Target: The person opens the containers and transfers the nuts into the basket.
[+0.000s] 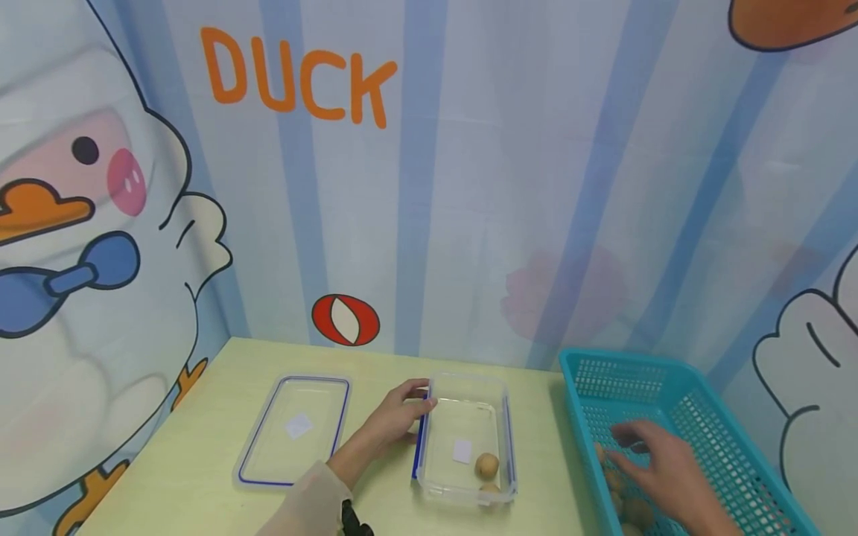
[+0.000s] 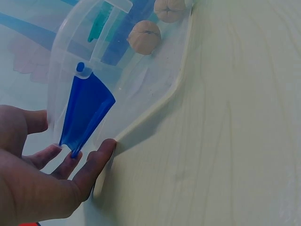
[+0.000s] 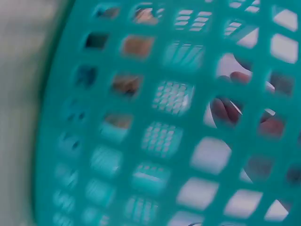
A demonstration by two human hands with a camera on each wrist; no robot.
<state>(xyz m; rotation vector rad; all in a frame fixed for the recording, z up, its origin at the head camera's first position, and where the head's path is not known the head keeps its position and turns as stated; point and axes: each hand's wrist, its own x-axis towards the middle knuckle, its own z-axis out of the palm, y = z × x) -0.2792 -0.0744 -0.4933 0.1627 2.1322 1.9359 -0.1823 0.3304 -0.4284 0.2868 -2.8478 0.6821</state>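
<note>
A clear plastic food container (image 1: 462,424) with blue side latches sits mid-table. Two walnuts (image 1: 487,466) lie inside near its front right corner, their seams plain in the left wrist view. My left hand (image 1: 395,413) holds the container's left side, thumb at the wall and fingers near the blue latch (image 2: 87,108). Inside the turquoise basket (image 1: 630,359), my right hand (image 1: 663,469) hovers above more walnuts (image 1: 637,511), thumb and fingers apart, nothing visible between them. The basket wall partly hides that hand in the blurred right wrist view.
A clear lid (image 1: 293,432) with a blue seal lies flat left of the container. The tall basket wall stands to the container's right. A printed duck curtain (image 1: 469,186) hangs behind the pale yellow table (image 1: 536,447).
</note>
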